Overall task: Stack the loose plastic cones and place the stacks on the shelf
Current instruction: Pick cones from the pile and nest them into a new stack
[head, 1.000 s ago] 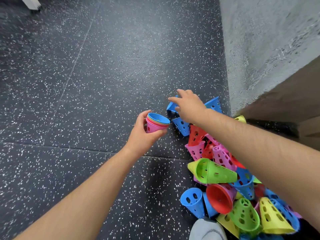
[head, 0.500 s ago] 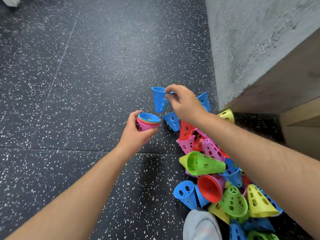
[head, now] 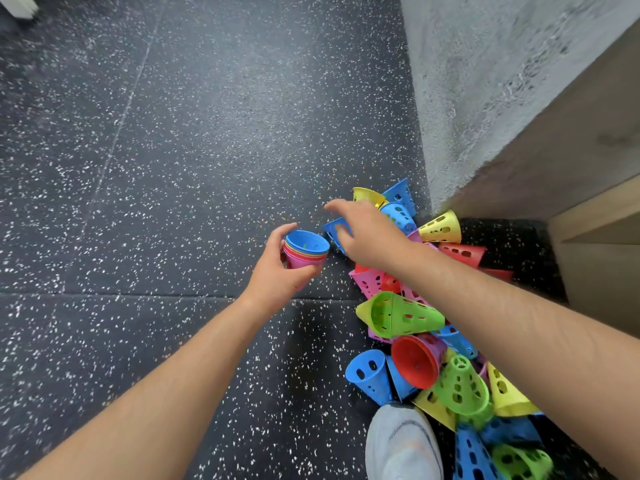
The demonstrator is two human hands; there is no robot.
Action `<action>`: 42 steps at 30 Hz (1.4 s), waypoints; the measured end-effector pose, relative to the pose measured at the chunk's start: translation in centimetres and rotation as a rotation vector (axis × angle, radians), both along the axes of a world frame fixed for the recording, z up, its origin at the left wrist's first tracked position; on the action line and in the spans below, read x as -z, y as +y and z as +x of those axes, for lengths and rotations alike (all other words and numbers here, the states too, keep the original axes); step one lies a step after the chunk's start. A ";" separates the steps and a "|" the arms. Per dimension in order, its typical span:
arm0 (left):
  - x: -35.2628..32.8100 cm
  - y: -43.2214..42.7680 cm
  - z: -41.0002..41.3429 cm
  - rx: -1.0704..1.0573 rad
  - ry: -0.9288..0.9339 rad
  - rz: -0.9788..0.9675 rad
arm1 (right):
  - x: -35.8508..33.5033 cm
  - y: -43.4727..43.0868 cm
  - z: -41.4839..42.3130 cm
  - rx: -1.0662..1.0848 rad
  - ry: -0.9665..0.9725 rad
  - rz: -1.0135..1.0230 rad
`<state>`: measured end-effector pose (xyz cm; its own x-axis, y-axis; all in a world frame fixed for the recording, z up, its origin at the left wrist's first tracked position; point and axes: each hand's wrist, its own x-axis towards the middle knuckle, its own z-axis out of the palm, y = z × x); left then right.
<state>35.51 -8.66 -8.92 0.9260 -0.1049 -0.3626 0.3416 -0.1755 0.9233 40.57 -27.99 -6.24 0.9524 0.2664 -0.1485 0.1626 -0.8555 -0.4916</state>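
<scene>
My left hand (head: 277,277) grips a nested stack of cones (head: 306,251), pink on the outside with a blue one on top, open end up, just above the floor. My right hand (head: 367,233) is beside it to the right with its fingers spread, low over a loose blue cone (head: 333,230) at the pile's near-left edge; I cannot tell if it touches. The pile of loose perforated cones (head: 398,315) in blue, green, red, yellow and pink runs along the right, from the wall corner down past my foot.
A grey rough wall (head: 485,81) rises at the right, with a wooden shelf unit (head: 595,216) beside it. My grey shoe (head: 403,445) stands at the bottom, against the pile. Dark speckled rubber floor (head: 173,168) spreads to the left.
My right hand lifted a blue cone from the pile and carried it to the stack in my left hand. That hand now holds nothing and is back low over the pile.
</scene>
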 end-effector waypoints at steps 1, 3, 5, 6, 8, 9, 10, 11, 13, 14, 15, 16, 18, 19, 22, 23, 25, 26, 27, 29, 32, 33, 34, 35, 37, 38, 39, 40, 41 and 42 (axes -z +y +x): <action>0.1 0.1 -0.2 -0.003 0.007 0.009 | 0.4 0.0 0.5 -0.024 -0.018 -0.113; -0.2 0.3 -0.5 -0.010 0.014 0.022 | 1.5 0.0 1.5 -0.098 -0.044 -0.338; -0.4 0.7 -0.7 -0.017 0.018 0.034 | 2.5 0.1 2.2 -0.173 -0.072 -0.501; -0.4 0.9 -0.8 -0.018 0.022 0.040 | 2.8 0.3 2.4 -0.192 -0.083 -0.545; -0.3 1.5 -0.8 -0.019 0.026 0.046 | 3.1 0.5 2.5 -0.204 -0.092 -0.569; -0.2 1.7 -0.9 -0.023 0.027 0.050 | 3.2 0.6 2.4 -0.199 -0.098 -0.544; -0.1 2.0 -0.9 -0.024 0.028 0.058 | 3.3 0.7 2.3 -0.183 -0.100 -0.489; 0.0 2.1 -0.9 -0.023 0.030 0.066 | 3.3 0.7 2.2 -0.153 -0.102 -0.392; 0.2 2.1 -0.9 -0.014 0.042 0.069 | 2.9 0.8 1.8 -0.059 -0.116 -0.134; 0.2 2.0 -0.9 -0.007 0.053 0.063 | 2.5 0.8 1.6 -0.007 -0.133 -0.003; 0.2 1.8 -0.9 0.003 0.065 0.055 | 1.9 0.8 1.3 0.038 -0.149 0.103; 0.2 1.6 -0.9 0.016 0.073 0.057 | 1.2 0.8 0.9 0.067 -0.169 0.174; 0.1 1.0 -0.9 0.044 0.078 0.059 | -0.2 0.5 0.3 0.079 -0.206 0.241; 0.1 0.6 -0.9 0.056 0.079 0.054 | -0.8 0.3 0.0 0.076 -0.211 0.253; -0.1 -0.2 -0.8 0.083 0.056 0.058 | -2.1 -0.5 -1.5 0.056 -0.184 0.258; -0.3 -0.5 -0.8 0.091 0.045 0.052 | -2.4 -0.7 -2.1 0.054 -0.164 0.249; -0.7 -1.2 -0.9 0.097 0.032 -0.002 | -2.9 -1.0 -3.5 0.055 -0.090 0.230; -0.8 -1.5 -1.0 0.098 0.023 -0.029 | -3.0 -1.2 -4.2 0.050 -0.050 0.226; -1.0 -1.9 -1.1 0.099 0.022 -0.047 | -3.1 -1.3 -4.9 0.041 -0.010 0.228; -1.4 -2.6 -1.3 0.102 0.031 -0.066 | -3.2 -1.8 -6.0 0.043 0.067 0.248; -1.5 -3.5 -1.7 0.128 0.030 -0.050 | -3.2 -3.2 -6.5 0.105 0.048 0.241; -1.5 -3.8 -1.8 0.136 0.025 -0.044 | -3.1 -4.0 -6.4 0.129 -0.007 0.206; -1.6 -4.1 -1.9 0.140 0.019 -0.035 | -3.0 -4.8 -6.2 0.148 -0.071 0.158; -1.5 -4.4 -1.9 0.142 0.015 -0.027 | -2.9 -5.6 -6.0 0.160 -0.129 0.097; -1.6 -5.0 -1.9 0.145 0.009 -0.030 | -2.8 -7.3 -5.6 0.166 -0.150 -0.066; -1.7 -5.3 -1.9 0.148 0.005 -0.027 | -2.8 -7.9 -5.4 0.163 -0.108 -0.150; -1.9 -5.5 -1.9 0.151 0.001 -0.020 | -2.7 -8.3 -5.4 0.155 -0.047 -0.221; -2.0 -5.6 -2.0 0.154 -0.002 -0.014 | -2.5 -8.5 -5.4 0.149 0.006 -0.271; -2.1 -5.7 -2.0 0.156 -0.005 -0.008 | -2.3 -8.6 -5.6 0.147 0.040 -0.288; -2.3 -5.8 -2.1 0.158 -0.009 -0.002 | -2.0 -8.7 -5.7 0.148 0.050 -0.283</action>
<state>33.45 -14.45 -6.62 0.9010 -0.2506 -0.3542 0.3017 -0.2251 0.9265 34.86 -36.73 -4.19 0.9674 0.0674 -0.2442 0.0084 -0.9720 -0.2350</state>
